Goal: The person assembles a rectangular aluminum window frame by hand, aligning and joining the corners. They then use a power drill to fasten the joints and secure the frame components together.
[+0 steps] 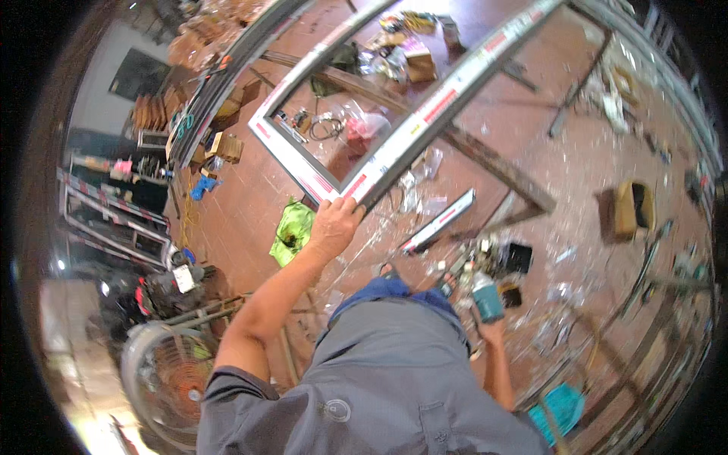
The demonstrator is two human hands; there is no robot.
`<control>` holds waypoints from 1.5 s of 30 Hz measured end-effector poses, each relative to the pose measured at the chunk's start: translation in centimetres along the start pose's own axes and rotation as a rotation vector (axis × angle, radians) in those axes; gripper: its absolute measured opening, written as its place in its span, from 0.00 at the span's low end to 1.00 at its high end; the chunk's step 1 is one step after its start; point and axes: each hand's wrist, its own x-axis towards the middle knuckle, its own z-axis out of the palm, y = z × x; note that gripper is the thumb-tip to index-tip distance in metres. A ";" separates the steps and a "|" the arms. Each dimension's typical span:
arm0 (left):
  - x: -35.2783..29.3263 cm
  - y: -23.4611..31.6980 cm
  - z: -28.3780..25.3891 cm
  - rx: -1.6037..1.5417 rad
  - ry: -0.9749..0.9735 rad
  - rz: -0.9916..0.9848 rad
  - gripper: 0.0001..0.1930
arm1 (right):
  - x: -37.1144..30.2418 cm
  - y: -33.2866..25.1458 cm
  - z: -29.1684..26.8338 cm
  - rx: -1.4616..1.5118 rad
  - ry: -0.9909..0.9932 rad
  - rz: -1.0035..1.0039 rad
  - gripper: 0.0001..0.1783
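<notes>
Left grip [336,221] clamped on frame [440,106] at corner; right grip [492,330] around teal tool [487,300].

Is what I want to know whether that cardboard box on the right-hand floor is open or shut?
Open: the cardboard box shows its dark inside, with no flap covering it.

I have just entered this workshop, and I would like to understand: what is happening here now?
A person in a grey shirt has the left hand on the near corner of a large rectangular frame with labels along its bars. The right hand, low at the person's right side, holds a teal cylindrical object; whether it is a tool or a bottle is unclear. A short bar lies in front, and an open cardboard box stands further right on the littered reddish floor.
</notes>
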 end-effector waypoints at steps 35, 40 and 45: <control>-8.2 -2.5 -3.7 -1.512 0.294 -0.290 0.09 | -14.4 -30.7 13.7 0.997 -0.016 -0.229 0.27; -14.8 -3.7 -7.0 -1.769 0.225 -0.128 0.09 | -14.0 -33.6 22.7 0.925 -0.291 -0.353 0.23; -19.6 -8.2 -5.2 -1.728 0.328 -0.311 0.10 | -10.3 -31.6 31.9 0.263 -0.118 -0.169 0.20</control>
